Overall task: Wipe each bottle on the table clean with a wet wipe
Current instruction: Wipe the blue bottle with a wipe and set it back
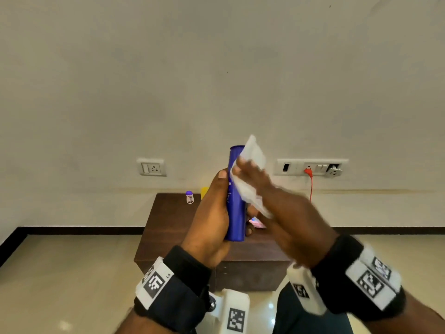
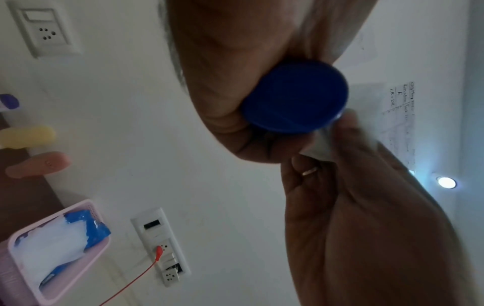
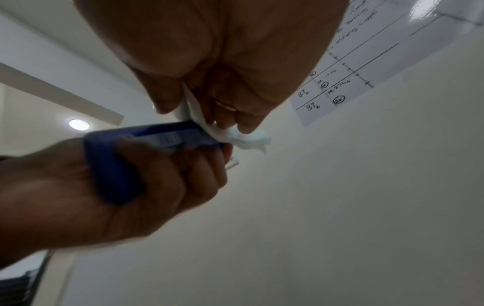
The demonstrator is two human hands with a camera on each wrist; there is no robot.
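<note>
My left hand [image 1: 218,208] grips a tall blue bottle [image 1: 236,203] upright, lifted above the dark wooden table [image 1: 168,220]. My right hand [image 1: 255,179] holds a white wet wipe [image 1: 250,169] pressed against the bottle's upper right side. In the left wrist view the blue bottle's round end [image 2: 296,97] faces the camera with the wipe [image 2: 322,142] beside it. In the right wrist view the wet wipe [image 3: 222,130] is pinched between my fingers against the blue bottle [image 3: 146,140]. On the table stand a small white bottle with a purple cap [image 1: 189,196] and a yellow bottle [image 1: 204,191].
A pink basket [image 2: 52,248] holding a blue wipes pack sits on the table, with a yellow bottle [image 2: 28,136] and a peach bottle [image 2: 39,164] near it. Wall sockets [image 1: 313,167] with a red cable [image 1: 311,186] are behind the table. Tiled floor surrounds it.
</note>
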